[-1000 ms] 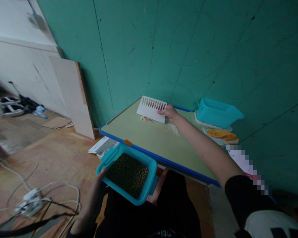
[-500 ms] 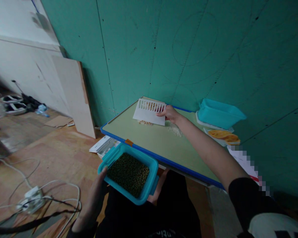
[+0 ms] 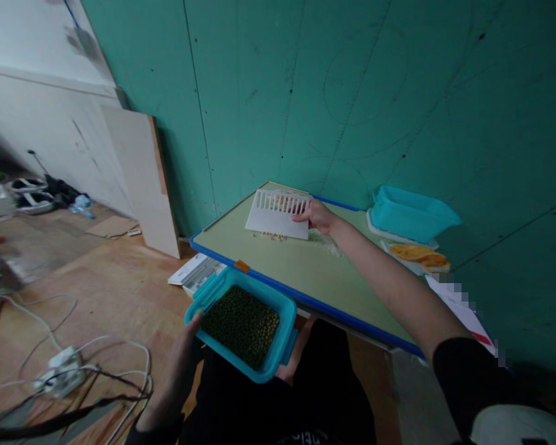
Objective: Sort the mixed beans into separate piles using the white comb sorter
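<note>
My left hand supports a turquoise plastic container, its thumb over the left rim. More skin, partly hidden, shows beneath the container's right side. Small green beans cover its bottom. My right hand reaches over the low table and grips a flat white slotted panel by its right edge, thumb on top. Pale orange-white pieces lie along the panel's lower edge and show through its slots. Close to my right wrist is a scatter of white grains.
Another turquoise container stands at the table's right, by the green wall. In front of it lies an orange cloth-like item. A board leans at the left. Cables and a power strip lie on the floor.
The white panel has shifted slightly down and left, toward the table's near edge, with my right hand. The held container stays almost where it was; the view has moved a little.
</note>
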Tool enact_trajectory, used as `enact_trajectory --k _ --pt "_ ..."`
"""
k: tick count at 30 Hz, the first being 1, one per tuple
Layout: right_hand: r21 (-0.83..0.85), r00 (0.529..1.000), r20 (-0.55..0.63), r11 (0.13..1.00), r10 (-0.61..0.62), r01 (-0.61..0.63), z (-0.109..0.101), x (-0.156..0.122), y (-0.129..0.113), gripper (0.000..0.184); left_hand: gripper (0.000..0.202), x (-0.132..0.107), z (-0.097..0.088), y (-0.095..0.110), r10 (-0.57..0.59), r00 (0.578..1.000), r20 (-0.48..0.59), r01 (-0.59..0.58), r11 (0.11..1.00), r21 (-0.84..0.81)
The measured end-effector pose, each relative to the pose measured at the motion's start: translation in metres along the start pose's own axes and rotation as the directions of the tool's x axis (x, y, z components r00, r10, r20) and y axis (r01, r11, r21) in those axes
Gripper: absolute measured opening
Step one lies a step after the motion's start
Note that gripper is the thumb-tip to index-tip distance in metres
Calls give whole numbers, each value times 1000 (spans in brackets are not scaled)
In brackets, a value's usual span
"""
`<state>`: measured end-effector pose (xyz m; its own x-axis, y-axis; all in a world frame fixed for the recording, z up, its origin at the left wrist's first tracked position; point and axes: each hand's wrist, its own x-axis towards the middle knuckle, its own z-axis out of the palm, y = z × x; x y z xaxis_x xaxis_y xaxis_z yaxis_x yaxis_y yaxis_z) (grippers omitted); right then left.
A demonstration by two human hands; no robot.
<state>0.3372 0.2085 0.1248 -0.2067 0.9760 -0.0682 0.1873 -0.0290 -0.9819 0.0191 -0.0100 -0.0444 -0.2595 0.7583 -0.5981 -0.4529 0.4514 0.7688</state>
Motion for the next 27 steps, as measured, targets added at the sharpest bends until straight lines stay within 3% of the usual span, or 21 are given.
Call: enact_trajectory --k 3,8,17,27 --pt "4 1000 -12 1000 -14 14 2 3 -1 40 63 -3 2 4 -62 998 -12 62 998 -5" --pt "-21 999 -52 1000 5 -6 7 6 -2 39 60 -13 8 12 -56 998 -26 56 998 -6" --pt "-5 997 82 1000 -12 12 8 -3 -1 42 62 -15 4 9 -19 1000 13 19 1000 21" --pt "-8 993 114 999 32 -31 3 -13 -2 47 80 -7 0 6 -25 1000 19 24 999 48"
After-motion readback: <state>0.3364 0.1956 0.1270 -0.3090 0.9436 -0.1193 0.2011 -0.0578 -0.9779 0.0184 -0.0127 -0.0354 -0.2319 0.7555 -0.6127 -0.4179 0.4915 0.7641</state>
